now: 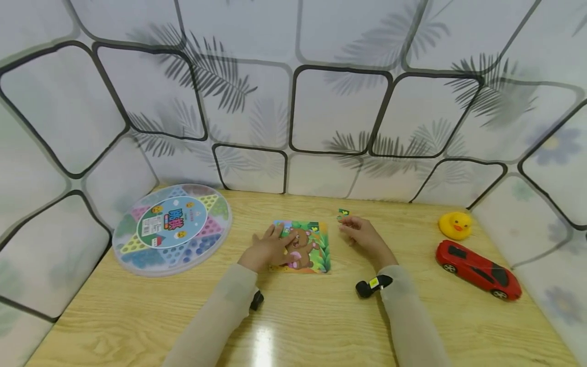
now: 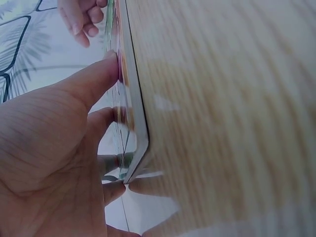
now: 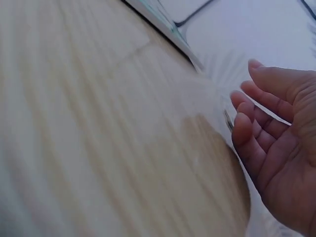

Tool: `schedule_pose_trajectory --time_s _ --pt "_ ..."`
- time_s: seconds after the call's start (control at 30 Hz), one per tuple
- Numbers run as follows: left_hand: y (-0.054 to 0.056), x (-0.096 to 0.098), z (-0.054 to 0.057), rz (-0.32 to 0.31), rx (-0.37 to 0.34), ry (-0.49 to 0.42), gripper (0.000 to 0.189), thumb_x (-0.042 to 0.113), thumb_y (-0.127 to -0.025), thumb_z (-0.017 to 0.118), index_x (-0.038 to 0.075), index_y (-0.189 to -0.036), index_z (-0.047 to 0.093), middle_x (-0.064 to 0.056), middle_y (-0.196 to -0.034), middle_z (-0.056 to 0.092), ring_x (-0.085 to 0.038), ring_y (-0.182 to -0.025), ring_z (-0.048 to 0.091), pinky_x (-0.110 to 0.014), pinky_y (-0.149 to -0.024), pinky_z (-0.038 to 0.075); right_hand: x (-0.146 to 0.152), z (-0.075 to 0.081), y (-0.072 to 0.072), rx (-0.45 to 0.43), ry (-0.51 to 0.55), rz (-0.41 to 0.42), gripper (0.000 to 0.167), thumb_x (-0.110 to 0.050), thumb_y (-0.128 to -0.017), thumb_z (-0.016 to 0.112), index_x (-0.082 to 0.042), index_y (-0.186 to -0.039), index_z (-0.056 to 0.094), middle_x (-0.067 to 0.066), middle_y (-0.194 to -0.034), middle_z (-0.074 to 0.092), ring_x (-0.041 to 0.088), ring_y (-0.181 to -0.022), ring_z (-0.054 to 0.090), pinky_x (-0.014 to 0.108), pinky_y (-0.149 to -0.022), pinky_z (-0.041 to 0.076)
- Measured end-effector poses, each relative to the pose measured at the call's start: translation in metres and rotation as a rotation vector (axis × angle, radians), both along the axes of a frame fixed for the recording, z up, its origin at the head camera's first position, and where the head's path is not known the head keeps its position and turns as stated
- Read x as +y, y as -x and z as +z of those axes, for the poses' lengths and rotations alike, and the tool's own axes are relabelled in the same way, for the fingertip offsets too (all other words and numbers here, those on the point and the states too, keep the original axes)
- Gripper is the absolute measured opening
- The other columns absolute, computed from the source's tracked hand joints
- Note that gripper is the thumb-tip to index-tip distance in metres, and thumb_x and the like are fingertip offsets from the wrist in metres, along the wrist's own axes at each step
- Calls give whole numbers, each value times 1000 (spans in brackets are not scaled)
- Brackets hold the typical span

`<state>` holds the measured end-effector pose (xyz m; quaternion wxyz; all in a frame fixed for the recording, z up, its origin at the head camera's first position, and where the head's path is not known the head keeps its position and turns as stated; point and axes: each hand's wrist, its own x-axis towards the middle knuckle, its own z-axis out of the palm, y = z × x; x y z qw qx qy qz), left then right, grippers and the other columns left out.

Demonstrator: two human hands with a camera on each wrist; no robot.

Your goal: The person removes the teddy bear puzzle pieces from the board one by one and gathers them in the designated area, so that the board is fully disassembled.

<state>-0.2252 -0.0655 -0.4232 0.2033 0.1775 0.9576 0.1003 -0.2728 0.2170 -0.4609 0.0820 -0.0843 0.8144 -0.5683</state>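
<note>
A bear jigsaw puzzle (image 1: 324, 250) in a flat square board lies in the middle of the table. My left hand (image 1: 268, 250) rests on its left part with fingers spread, and the left wrist view shows the thumb and fingertips against the puzzle's face (image 2: 129, 84). A small green and yellow puzzle piece (image 1: 343, 212) lies beyond the board's upper right corner. My right hand (image 1: 364, 237) is right at it, fingers loosely bent. In the right wrist view the thumb stands apart from the fingers, and the thin piece (image 3: 228, 120) shows just past the fingertips.
On the left lies a round Chinese checkers board (image 1: 215, 242) with a blue centre label. A yellow rubber duck (image 1: 455, 226) and a red toy car (image 1: 477, 270) stand on the right. A patterned cloth wall (image 1: 339, 112) closes off the table's back and sides.
</note>
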Motion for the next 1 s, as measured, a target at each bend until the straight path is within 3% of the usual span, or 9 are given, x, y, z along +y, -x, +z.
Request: schedule_pose_trajectory --time_s 0.2,0.37,0.67,1.0 --pt "-1 -1 3 5 -32 -29 68 55 -94 44 28 -152 20 -14 -158 1 -35 -144 0 -71 -103 9 -25 4 -5 -3 -4 171 37 -13 -95 58 10 -123 54 7 -91 56 12 -62 48 23 -56 47" --pt "0 -1 3 3 -34 -25 68 56 -95 42 29 -152 19 -13 -158 1 -34 -144 -1 -71 -103 9 -44 14 -11 17 -38 265 36 -6 -95 56 15 -123 51 19 -94 58 15 -66 53 27 -57 51" --pt "1 -1 2 -5 -30 -16 69 57 -94 42 28 -153 18 -14 -158 2 -36 -144 1 -71 -103 11 -61 13 -10 88 -212 257 38 -13 -94 59 7 -126 54 8 -89 60 13 -65 52 26 -53 48" --pt "2 -1 1 -6 -30 -15 69 57 -94 42 28 -153 18 -14 -158 1 -36 -144 0 -72 -103 9 -75 11 -8 83 -402 160 45 -19 -87 70 1 -125 57 2 -78 60 11 -63 52 25 -58 43"
